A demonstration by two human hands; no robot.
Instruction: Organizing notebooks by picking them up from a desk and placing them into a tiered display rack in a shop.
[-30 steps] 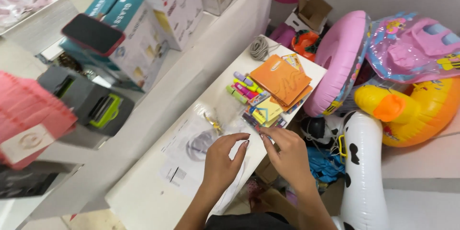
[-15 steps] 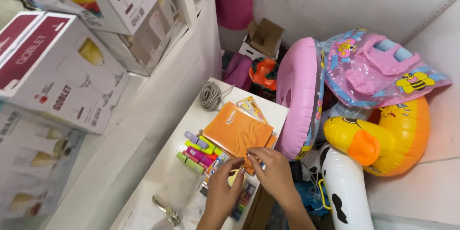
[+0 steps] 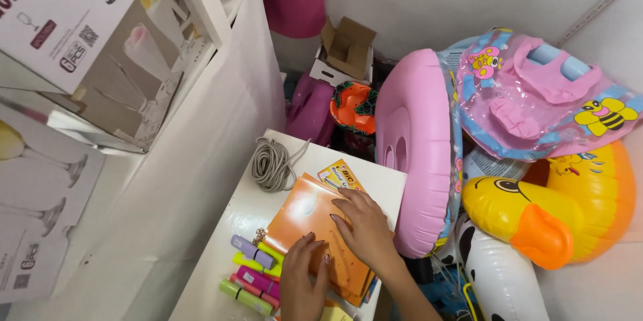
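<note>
Resting flat on a glossy orange plastic-wrapped stationery pack (image 3: 315, 227), both hands are pressing down with fingers extended and only slightly curled; neither is closing around anything. The right hand (image 3: 365, 227) is lying across the upper middle of the pack, and the left hand (image 3: 303, 279) is covering its lower left corner, fingertips touching the film. The pack is lying on a small white tabletop (image 3: 228, 254), overlapping a yellow carded pen packet (image 3: 338, 175) at its upper edge and just beside a row of purple, green and pink highlighter markers (image 3: 251, 274). A coiled grey-and-white braided cord (image 3: 271, 164) is sitting near the far corner of the table.

Judging by its thin profile and sheen, the pack is probably light, somewhat flexible and slippery under bare fingers; pinching it along a free edge, thumb beneath, looks more secure than sliding from above. Beyond the table, a pink inflatable swim ring (image 3: 415, 153) is leaning against a yellow inflatable duck (image 3: 556, 207).
</note>
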